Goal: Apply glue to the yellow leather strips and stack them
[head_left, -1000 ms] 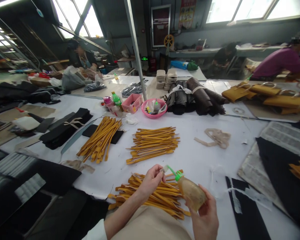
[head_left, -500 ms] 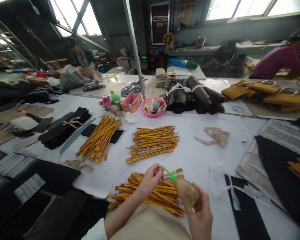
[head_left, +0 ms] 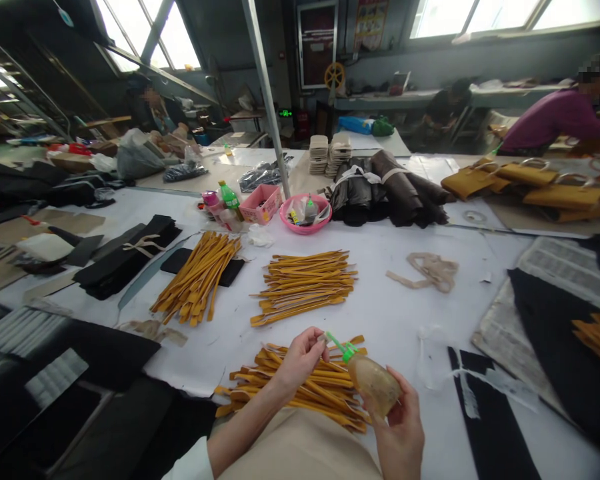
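Observation:
A translucent squeeze bottle [head_left: 374, 387] of brownish liquid, with a green cap and thin green nozzle [head_left: 336, 342], lies tilted in my right hand [head_left: 403, 423], whose fingers wrap around its base. My left hand [head_left: 305, 357] is pinched closed right at the nozzle tip. A small pale bit shows at those fingertips; I cannot make out what it is. Beneath both hands spreads a pile of mustard-yellow strips [head_left: 260, 383] with wider, flat ends. Another row of such strips [head_left: 305, 283] lies just beyond, and a third bunch [head_left: 195, 277] rests partly over a black piece to the left.
A pink basin [head_left: 304, 230], a pink basket [head_left: 261, 205] and a green bottle [head_left: 229, 195] stand near a metal post [head_left: 267, 87]. Dark rolls [head_left: 405, 190] lie behind. Beige tape [head_left: 435, 273] and black sheets [head_left: 490, 407] are at right. Several people work farther back.
Almost nothing differs. The view has shifted very slightly, while both hands keep the same hold at the bottle and its nozzle tip.

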Tool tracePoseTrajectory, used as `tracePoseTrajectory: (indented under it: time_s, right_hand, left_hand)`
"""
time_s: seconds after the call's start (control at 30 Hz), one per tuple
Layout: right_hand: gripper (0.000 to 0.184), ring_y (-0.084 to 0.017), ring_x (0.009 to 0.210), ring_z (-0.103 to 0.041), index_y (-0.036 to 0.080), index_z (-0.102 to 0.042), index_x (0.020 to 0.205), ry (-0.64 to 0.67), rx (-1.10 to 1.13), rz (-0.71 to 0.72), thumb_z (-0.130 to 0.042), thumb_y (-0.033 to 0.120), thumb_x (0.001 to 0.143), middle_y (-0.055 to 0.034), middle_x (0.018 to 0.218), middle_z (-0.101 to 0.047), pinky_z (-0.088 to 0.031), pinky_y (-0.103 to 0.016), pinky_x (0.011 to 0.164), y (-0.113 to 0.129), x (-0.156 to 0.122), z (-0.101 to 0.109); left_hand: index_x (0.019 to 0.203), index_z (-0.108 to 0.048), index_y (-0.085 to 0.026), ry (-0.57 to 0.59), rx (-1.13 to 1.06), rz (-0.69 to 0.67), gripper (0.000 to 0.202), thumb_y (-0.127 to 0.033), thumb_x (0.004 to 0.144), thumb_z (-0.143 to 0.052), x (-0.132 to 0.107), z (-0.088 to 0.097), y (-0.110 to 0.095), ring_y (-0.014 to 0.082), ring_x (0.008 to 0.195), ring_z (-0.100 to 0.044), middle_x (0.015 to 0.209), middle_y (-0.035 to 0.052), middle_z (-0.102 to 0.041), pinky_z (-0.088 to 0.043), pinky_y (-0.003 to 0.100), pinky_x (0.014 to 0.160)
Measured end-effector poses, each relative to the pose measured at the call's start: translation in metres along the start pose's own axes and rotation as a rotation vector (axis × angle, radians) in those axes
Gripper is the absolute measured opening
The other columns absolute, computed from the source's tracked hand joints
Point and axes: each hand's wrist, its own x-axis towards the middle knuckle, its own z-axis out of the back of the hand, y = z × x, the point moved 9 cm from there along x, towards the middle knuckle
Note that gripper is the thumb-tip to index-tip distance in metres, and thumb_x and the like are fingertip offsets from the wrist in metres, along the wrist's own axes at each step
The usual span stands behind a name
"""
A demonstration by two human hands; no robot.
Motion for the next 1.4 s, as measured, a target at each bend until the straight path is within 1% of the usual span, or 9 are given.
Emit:
tracePoseTrajectory:
  time_s: [0.13,0.3,0.47,0.6,0.8,0.87,1.03,1.23,1.4]
  right_hand:
    - [0.068,-0.027,0.098,-0.066,0.023,-0.054,0.126,-0.071,0.027,0.023,-0.084,0.041,0.068,-0.0094,0.120,-0.063,-0.057,-0.036,0.080,0.002,0.001,0.004]
    - [0.066,-0.027,0.103,-0.065,0.022,-0.057,0.123,0.007,0.005,0.028,-0.086,0.039,0.066,-0.0095,0.120,-0.065,-0.056,-0.036,0.084,0.000,0.001,-0.004]
    - [0.068,-0.027,0.103,-0.064,0.023,-0.054,0.128,-0.059,0.045,0.025,-0.084,0.040,0.069,-0.0100,0.125,-0.061,-0.056,-0.035,0.081,-0.001,0.003,0.001]
    - [0.068,-0.027,0.102,-0.064,0.023,-0.055,0.126,0.003,0.028,0.004,-0.085,0.039,0.067,-0.0097,0.123,-0.062,-0.056,-0.035,0.081,-0.004,0.006,-0.007]
    - [0.070,-0.027,0.097,-0.066,0.024,-0.053,0.128,-0.096,0.099,-0.024,-0.085,0.041,0.067,-0.0090,0.117,-0.065,-0.057,-0.036,0.075,-0.003,0.009,0.002]
    - [0.071,-0.028,0.099,-0.066,0.024,-0.055,0.126,-0.068,0.092,-0.025,-0.086,0.040,0.065,-0.0093,0.119,-0.064,-0.057,-0.036,0.075,-0.002,0.006,0.004]
    - [0.070,-0.029,0.102,-0.065,0.023,-0.057,0.123,0.009,0.008,-0.018,-0.088,0.039,0.061,-0.0093,0.119,-0.065,-0.056,-0.037,0.083,-0.005,0.000,0.005]
    - [0.068,-0.027,0.106,-0.064,0.023,-0.055,0.125,-0.008,-0.014,0.064,-0.085,0.038,0.066,-0.0095,0.124,-0.062,-0.055,-0.035,0.085,-0.003,0.000,0.006]
    - [0.067,-0.026,0.102,-0.065,0.023,-0.055,0.124,0.000,-0.002,0.050,-0.085,0.038,0.066,-0.0097,0.121,-0.064,-0.056,-0.034,0.082,-0.002,0.000,0.003]
  left_hand:
    - [0.089,-0.050,-0.017,-0.010,-0.018,0.009,0.034,-0.050,0.090,-0.059,-0.001,0.001,0.000,0.0045,0.045,-0.031,0.066,-0.0029,-0.059,-0.019,0.020,0.043]
    - [0.090,-0.051,-0.017,-0.005,-0.024,0.007,0.035,-0.051,0.089,-0.060,-0.001,0.001,0.000,0.0044,0.045,-0.030,0.065,-0.0032,-0.058,-0.018,0.020,0.043]
    - [0.092,-0.051,-0.017,-0.022,-0.009,0.001,0.034,-0.050,0.090,-0.060,-0.001,0.003,0.001,0.0046,0.045,-0.031,0.065,-0.0031,-0.059,-0.020,0.019,0.043]
    - [0.093,-0.052,-0.016,-0.012,0.006,-0.007,0.035,-0.050,0.090,-0.059,-0.001,0.001,0.001,0.0045,0.045,-0.031,0.065,-0.0031,-0.059,-0.019,0.019,0.043]
    - [0.095,-0.053,-0.017,-0.027,0.007,-0.012,0.033,-0.049,0.090,-0.060,-0.001,0.004,0.001,0.0046,0.046,-0.033,0.066,-0.0031,-0.059,-0.021,0.019,0.044]
    - [0.094,-0.053,-0.017,-0.030,0.000,-0.002,0.034,-0.049,0.089,-0.061,0.000,0.005,0.000,0.0044,0.046,-0.032,0.066,-0.0030,-0.059,-0.020,0.019,0.044]
    - [0.090,-0.052,-0.017,-0.021,-0.027,0.009,0.036,-0.052,0.088,-0.061,0.000,0.004,-0.003,0.0046,0.046,-0.031,0.065,-0.0036,-0.057,-0.019,0.019,0.043]
    - [0.086,-0.050,-0.017,-0.019,-0.051,0.022,0.035,-0.050,0.088,-0.061,-0.001,0.003,-0.004,0.0044,0.046,-0.030,0.066,-0.0034,-0.057,-0.019,0.019,0.043]
    - [0.086,-0.049,-0.018,-0.013,-0.054,0.021,0.033,-0.049,0.090,-0.060,-0.001,0.004,-0.002,0.0046,0.046,-0.030,0.066,-0.0032,-0.057,-0.019,0.019,0.043]
